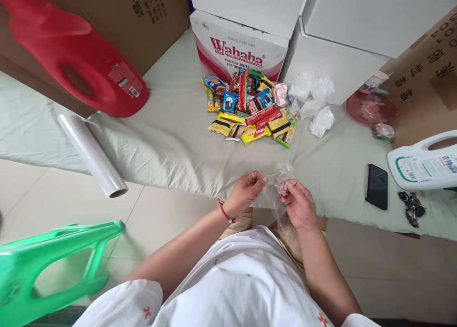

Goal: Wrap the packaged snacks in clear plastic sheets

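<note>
A thin clear plastic bag (276, 193) hangs between my hands at the front edge of the covered table. My left hand (246, 191), with a red bracelet at the wrist, is closed on its left side in a pinch. Opposite it, my right hand (299, 203) pinches the bag's right side, fingers curled. The lower part of the bag droops in front of my lap. Beyond my hands lies a pile of wrapped snacks (255, 105) in yellow, red, blue and brown. Several crumpled clear plastic bags (316, 98) lie just right of the pile.
Behind the snacks stands a Wahaba-style printed carton (239, 53). A red jug (103, 65) and a plastic film roll (93, 155) are left. Rightward are a red bowl (387, 113), a white bottle (424, 163), a black phone (376, 186) and keys (412, 208). A green stool (64, 265) stands lower left.
</note>
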`<state>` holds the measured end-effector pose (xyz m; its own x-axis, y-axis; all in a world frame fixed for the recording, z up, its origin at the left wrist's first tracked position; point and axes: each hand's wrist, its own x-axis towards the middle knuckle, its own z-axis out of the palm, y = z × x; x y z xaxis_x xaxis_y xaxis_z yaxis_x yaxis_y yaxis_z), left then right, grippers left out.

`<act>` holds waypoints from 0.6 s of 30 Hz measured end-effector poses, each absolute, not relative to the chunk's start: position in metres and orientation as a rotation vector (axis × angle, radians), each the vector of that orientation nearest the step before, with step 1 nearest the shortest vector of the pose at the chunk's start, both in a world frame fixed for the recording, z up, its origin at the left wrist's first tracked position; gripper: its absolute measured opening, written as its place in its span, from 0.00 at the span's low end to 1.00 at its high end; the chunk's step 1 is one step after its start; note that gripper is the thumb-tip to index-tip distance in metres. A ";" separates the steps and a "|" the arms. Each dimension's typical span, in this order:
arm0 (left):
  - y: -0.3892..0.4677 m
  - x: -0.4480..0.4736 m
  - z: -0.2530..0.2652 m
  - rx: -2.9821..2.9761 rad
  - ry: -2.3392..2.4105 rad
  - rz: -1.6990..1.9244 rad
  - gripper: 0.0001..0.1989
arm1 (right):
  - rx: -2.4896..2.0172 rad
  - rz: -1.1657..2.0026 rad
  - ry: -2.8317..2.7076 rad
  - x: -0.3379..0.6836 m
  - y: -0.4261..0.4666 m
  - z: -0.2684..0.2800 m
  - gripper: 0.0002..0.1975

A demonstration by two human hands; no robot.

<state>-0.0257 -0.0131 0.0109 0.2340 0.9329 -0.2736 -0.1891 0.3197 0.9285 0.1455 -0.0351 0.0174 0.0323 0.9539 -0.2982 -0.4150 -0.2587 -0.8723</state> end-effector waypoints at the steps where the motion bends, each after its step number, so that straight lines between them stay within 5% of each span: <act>1: -0.011 -0.030 0.008 0.887 1.019 0.946 0.24 | -1.108 1.525 -0.652 0.149 -0.034 0.019 0.11; 18: 0.052 -0.125 -0.009 0.910 1.338 1.018 0.17 | -1.410 1.578 -0.598 0.221 0.044 0.025 0.14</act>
<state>-0.1247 0.0519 -0.0091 -0.0321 0.9463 -0.3216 -0.0577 0.3195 0.9458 0.2213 0.0444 0.0246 0.0652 0.8576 -0.5102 -0.3041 -0.4699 -0.8287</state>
